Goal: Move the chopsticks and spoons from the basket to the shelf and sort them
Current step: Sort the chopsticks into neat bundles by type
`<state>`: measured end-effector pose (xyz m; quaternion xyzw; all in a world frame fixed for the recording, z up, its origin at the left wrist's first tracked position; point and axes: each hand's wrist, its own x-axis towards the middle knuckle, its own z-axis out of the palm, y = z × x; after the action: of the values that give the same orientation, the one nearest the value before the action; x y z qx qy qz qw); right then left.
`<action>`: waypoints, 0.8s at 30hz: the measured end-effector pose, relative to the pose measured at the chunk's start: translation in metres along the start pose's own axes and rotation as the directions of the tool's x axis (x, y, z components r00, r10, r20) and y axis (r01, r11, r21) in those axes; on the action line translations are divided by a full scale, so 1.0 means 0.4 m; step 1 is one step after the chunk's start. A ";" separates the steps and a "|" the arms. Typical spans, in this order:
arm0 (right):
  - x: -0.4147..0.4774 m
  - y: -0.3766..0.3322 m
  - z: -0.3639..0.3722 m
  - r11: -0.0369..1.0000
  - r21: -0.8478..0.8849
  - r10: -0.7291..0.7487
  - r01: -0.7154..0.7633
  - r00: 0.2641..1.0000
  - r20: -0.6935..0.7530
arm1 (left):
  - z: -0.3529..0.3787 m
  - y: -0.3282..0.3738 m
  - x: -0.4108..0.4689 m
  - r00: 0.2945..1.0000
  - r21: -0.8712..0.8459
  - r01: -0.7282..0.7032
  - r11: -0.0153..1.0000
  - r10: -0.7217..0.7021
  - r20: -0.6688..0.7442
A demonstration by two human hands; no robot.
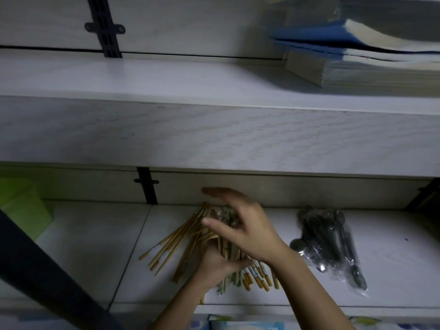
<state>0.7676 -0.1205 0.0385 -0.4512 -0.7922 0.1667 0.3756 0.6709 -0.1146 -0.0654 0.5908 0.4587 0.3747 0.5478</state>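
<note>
A heap of wooden chopsticks (176, 241) lies on the lower white shelf (90, 246), some fanned out to the left. My left hand (214, 263) is cupped under a bundle of them from the near side and grips it. Over the bundle hovers my right hand (245, 225), fingers spread and pointing left; the blur hides whether it touches them. To the right, dark spoons in clear plastic wrap (331, 244) lie in a separate pile on the same shelf. No basket is visible.
A green container (21, 206) stands at the left of the lower shelf. The upper shelf (142, 79) carries stacked books or paper packs (357, 51) at the right. A dark diagonal bar (47, 277) crosses the lower left. Black wall brackets (147, 186) sit behind.
</note>
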 end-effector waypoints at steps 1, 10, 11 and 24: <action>-0.001 -0.001 0.003 0.983 -0.178 -0.040 0.051 0.997 0.066 | 0.001 0.011 -0.009 0.999 0.086 -0.003 0.996 0.006 -0.032; -0.006 0.014 0.035 0.995 0.092 0.013 -0.024 0.994 0.110 | -0.003 0.005 -0.016 0.996 0.138 0.083 0.987 -0.078 -0.046; -0.007 0.019 0.035 0.971 0.223 0.062 -0.081 0.994 0.091 | -0.002 -0.001 -0.015 0.994 0.040 0.105 0.994 -0.103 -0.040; 0.088 0.064 0.064 0.729 0.625 0.396 -0.279 0.917 -0.052 | -0.046 -0.016 0.017 0.952 -0.035 0.306 0.951 -0.305 0.026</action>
<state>0.7527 -0.0751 0.0219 -0.4570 -0.5632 0.4348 0.5338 0.6548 -0.1026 -0.0701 0.5058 0.5317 0.2883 0.6152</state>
